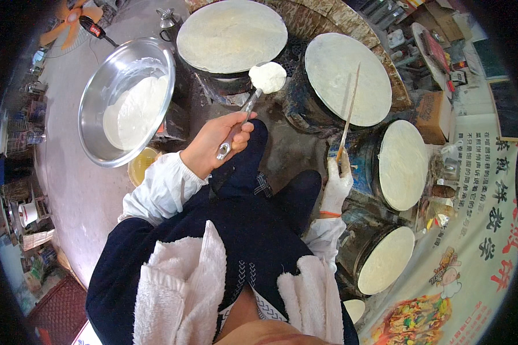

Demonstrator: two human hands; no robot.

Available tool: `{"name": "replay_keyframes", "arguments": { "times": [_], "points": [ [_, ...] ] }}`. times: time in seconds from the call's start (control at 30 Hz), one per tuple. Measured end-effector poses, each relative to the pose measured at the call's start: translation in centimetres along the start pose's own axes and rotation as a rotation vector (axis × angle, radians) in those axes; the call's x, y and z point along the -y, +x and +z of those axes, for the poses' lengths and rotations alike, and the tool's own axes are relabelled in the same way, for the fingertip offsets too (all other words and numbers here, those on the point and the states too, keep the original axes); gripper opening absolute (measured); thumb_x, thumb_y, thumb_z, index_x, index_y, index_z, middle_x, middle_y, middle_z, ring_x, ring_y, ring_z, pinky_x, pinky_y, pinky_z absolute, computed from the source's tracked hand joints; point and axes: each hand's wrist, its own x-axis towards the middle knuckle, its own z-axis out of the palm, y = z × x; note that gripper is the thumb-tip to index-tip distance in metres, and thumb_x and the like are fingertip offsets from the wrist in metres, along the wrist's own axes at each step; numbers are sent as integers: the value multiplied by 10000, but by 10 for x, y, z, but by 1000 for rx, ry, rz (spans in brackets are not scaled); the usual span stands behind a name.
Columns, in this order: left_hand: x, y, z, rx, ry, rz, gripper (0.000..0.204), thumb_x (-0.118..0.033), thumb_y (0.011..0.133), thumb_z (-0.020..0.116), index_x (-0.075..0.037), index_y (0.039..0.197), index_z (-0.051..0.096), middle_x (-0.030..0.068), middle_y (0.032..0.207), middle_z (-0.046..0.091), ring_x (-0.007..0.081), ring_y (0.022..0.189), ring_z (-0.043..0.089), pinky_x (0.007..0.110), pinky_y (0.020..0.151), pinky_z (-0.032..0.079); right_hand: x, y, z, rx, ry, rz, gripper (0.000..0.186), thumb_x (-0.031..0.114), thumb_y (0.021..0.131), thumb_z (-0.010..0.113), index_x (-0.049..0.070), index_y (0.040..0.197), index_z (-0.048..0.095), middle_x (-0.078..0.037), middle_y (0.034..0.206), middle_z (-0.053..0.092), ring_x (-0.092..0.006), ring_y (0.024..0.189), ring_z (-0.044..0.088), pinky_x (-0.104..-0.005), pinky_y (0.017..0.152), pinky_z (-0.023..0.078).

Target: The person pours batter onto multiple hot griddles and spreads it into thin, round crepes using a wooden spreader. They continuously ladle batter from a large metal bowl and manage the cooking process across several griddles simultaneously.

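Observation:
My bare left hand (213, 144) is closed round the metal handle of a ladle (236, 135). White batter (269, 77) heaps in the ladle's bowl, which hangs near the front edge of the far round griddle (231, 35). A white glove covers my right hand (335, 188), which grips a long, thin wooden stick (349, 115). The stick points up over the far right griddle (357, 86). Pale, thin layers cover both griddle tops. To the left, a large steel bowl (88, 129) holds more white batter (133, 112).
More pale-topped round griddles (403, 165) (387, 260) curve down my right side. A yellowish tub (142, 167) sits beside the steel bowl. An orange fan (70, 22) and a metal jug (167, 22) are at the far left. A cardboard box (433, 117) stands behind the griddles, near a printed banner (472, 201).

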Motion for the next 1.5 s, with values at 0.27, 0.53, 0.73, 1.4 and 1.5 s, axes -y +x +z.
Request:
{"name": "replay_keyframes", "arguments": {
  "times": [0.27, 0.53, 0.73, 1.4, 1.5],
  "points": [
    [7, -41, -21, 82, -115, -22, 247, -157, 1061, 444, 25, 1226, 472, 31, 781, 495, 78, 528, 401, 221, 425, 347, 14, -48, 3, 183, 43, 124, 529, 103, 938, 620, 26, 1445, 491, 22, 749, 537, -47, 480, 422, -213, 405, 341],
    [7, -80, -50, 12, -158, 65, 280, -164, 1062, 443, 35, 1251, 498, 26, 769, 529, 63, 493, 406, 204, 399, 364, -2, -88, 18, 326, 140, 290, 524, 151, 978, 570, 21, 1472, 450, -24, 816, 609, -65, 519, 480, -222, 421, 386],
    [9, -106, -79, -68, -180, 193, 304, -179, 1065, 450, 17, 1294, 489, 14, 758, 525, 61, 480, 409, 198, 391, 379, 11, -104, 26, 592, 150, 386, 503, 171, 1015, 510, 21, 1485, 417, -81, 805, 658, -105, 494, 572, -241, 413, 444],
    [-45, -136, -188, -74, -355, 460, 294, -152, 1040, 486, 24, 1275, 492, 2, 754, 494, 55, 509, 425, 200, 401, 366, 143, -76, 147, 905, 2, 227, 619, 128, 929, 571, 50, 1515, 391, -49, 751, 611, -87, 547, 539, -216, 438, 410],
    [-64, -141, -183, -138, -381, 486, 349, -147, 1055, 446, 51, 1343, 459, -8, 741, 444, 48, 493, 398, 189, 389, 358, 129, -16, 195, 733, -133, 173, 573, 200, 949, 602, 61, 1485, 453, -12, 730, 584, -60, 479, 465, -218, 424, 374]
  ]
}}
